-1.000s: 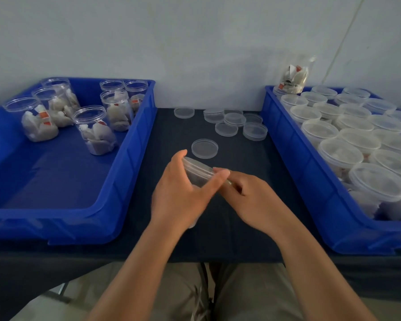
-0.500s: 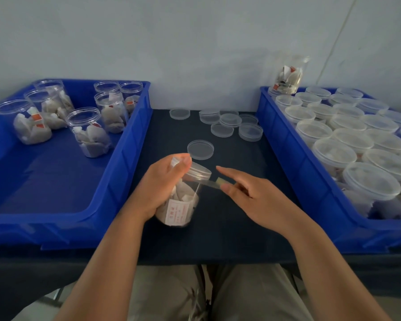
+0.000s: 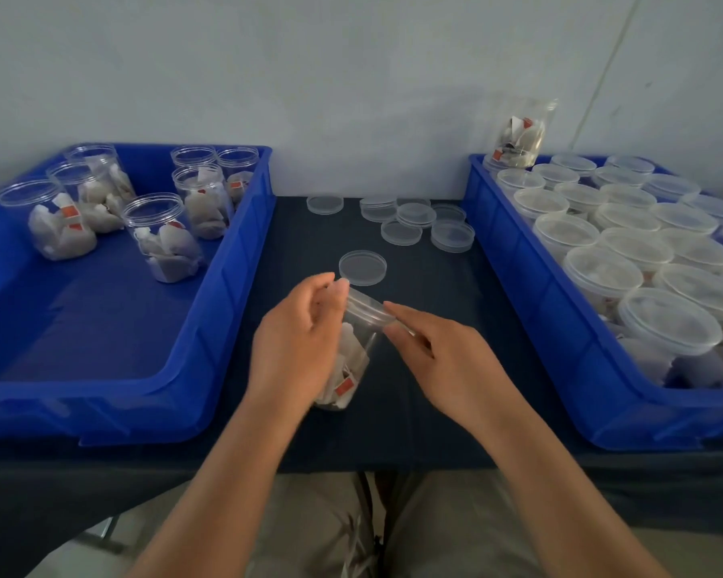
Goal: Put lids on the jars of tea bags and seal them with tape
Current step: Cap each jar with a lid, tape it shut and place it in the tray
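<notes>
My left hand [image 3: 297, 344] grips a clear jar of tea bags [image 3: 353, 356], tilted away from me over the dark table, with a clear lid [image 3: 370, 308] on its mouth. My right hand [image 3: 443, 356] is at the jar's right side, its straight forefinger and thumb touching the lid's rim, where a thin strip of clear tape seems to lie. One loose lid [image 3: 362, 267] lies on the table just beyond the jar.
A blue bin [image 3: 176, 356] on the left holds several open jars of tea bags [image 3: 163, 237]. On the right a second blue bin [image 3: 552, 327] is full of lidded jars [image 3: 602, 277]. Several spare lids [image 3: 410, 221] lie at the back of the table [image 3: 393, 410].
My left hand has turned the jar, so a red tag now faces me instead of a white label. The right hand has closed in from stretching tape to touching the lid's rim.
</notes>
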